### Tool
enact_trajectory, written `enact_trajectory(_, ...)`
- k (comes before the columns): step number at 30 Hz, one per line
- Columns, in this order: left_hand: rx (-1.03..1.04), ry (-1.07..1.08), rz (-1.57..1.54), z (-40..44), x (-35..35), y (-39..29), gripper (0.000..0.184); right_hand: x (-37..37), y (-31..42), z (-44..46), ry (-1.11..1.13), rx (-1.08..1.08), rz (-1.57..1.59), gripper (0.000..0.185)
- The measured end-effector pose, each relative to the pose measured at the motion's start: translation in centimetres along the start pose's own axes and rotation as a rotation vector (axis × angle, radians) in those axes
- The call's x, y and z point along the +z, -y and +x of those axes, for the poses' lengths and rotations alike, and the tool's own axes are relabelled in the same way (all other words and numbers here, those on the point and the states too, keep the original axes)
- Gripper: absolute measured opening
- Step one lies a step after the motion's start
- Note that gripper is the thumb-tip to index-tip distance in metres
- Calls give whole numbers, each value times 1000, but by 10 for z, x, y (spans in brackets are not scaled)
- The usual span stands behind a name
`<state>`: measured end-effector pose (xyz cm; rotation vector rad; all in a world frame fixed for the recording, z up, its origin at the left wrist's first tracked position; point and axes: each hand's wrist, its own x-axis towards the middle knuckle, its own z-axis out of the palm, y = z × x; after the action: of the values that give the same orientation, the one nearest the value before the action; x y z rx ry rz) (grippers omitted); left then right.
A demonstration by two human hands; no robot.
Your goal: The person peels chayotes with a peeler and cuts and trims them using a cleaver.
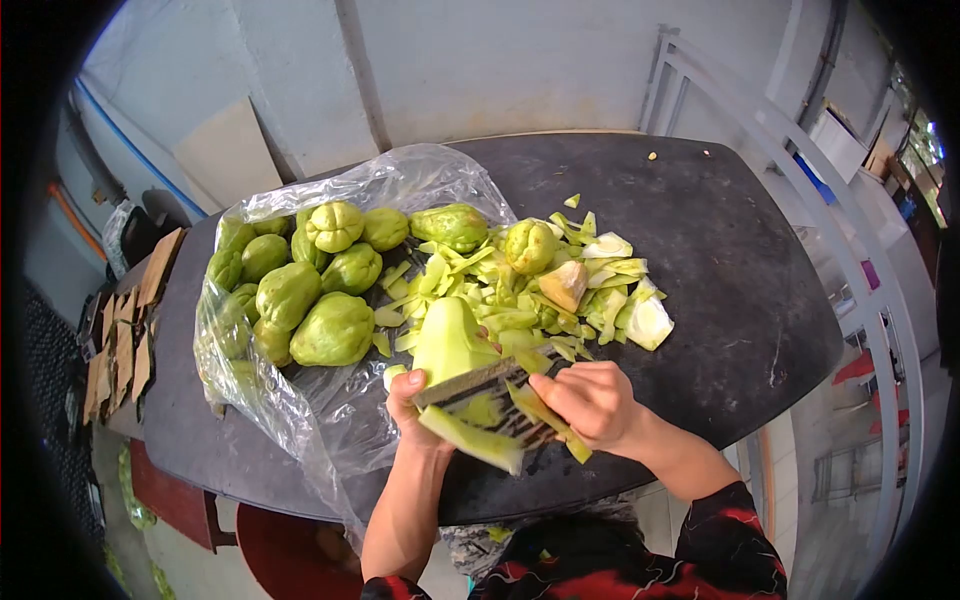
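Observation:
A pale, peeled chayote (446, 338) is gripped by my left hand (410, 408), with the thumb near its lower end. My right hand (592, 402) is closed around a knife with a broad, flat blade (480, 383); its handle is hidden by the fingers. The blade lies across the near side of the chayote and is smeared by motion. Strips of green peel (470, 437) hang at the blade and by the right fingers. Just beyond the hands spreads a heap of peelings (510, 305) on the dark table (720, 260).
Several unpeeled chayotes (335, 328) lie on a clear plastic bag (330, 440) at the left. Another chayote (530, 246) and a cut, brownish piece (564, 286) rest on the peelings. A grey metal railing (800, 170) stands at the right, a wall (520, 60) behind.

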<state>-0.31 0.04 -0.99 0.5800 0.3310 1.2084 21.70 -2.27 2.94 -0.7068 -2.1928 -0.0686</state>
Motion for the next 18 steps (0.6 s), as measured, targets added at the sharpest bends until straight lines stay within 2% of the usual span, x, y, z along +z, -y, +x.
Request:
enact_trajectory(1, -26, 47, 6, 2, -2, -2, 87, -1, 2, -1, 6, -5, -13, 18)
enact_trajectory(3, 51, -81, 12, -2, 10, 1, 86, 12, -12, -4, -49, 5, -57, 17)
enact_trajectory(5, -8, -102, 12, -5, 5, 1, 86, 19, -31, -5, 0, 190, -120, 8)
enact_trajectory(7, 5, -85, -12, -3, 24, 2, 86, 19, -41, -11, -2, 200, -117, 7)
enact_trajectory(11, 2, -90, -11, -3, 13, 0, 86, 25, -36, -11, -6, 237, -144, 9)
enact_trajectory(14, 10, -28, -26, 0, 10, 0, 87, 21, -39, -9, 149, 483, -206, 15)
enact_trajectory(17, 69, 74, -54, 3, 13, -1, 83, 12, -34, -10, 82, 449, -114, 21)
enact_trajectory(18, 73, -82, -86, 2, 11, -1, 79, 13, -33, -11, 43, 388, -90, 23)
